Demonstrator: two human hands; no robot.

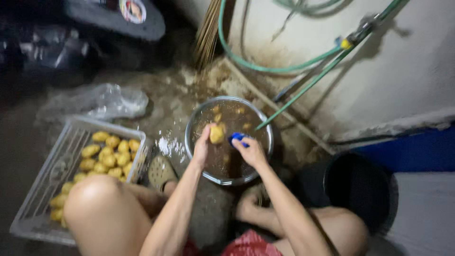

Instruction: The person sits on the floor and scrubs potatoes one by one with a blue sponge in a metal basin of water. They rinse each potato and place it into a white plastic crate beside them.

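The person squats over a round metal basin of muddy brown water (194, 142), the landmark here. Above its middle the left hand (203, 144) has its grip closed around a small yellow peeled potato (217, 134), while the right hand (250, 151) has its grip closed on a small blue scrubbing or peeling tool (237, 138), just beside the potato. By my judgement the potato is being cleaned or pared over the water; the work calls for turning it in the fingers under the tool.

More yellow pieces float in the basin. Left of the basin stands a white plastic crate (42, 189) holding many yellow potatoes (106, 154). A green hose (303, 90) slants into the basin from the right. A dark bucket (358, 187) sits right of it, a crumpled clear plastic bag (106, 100) beyond the crate.
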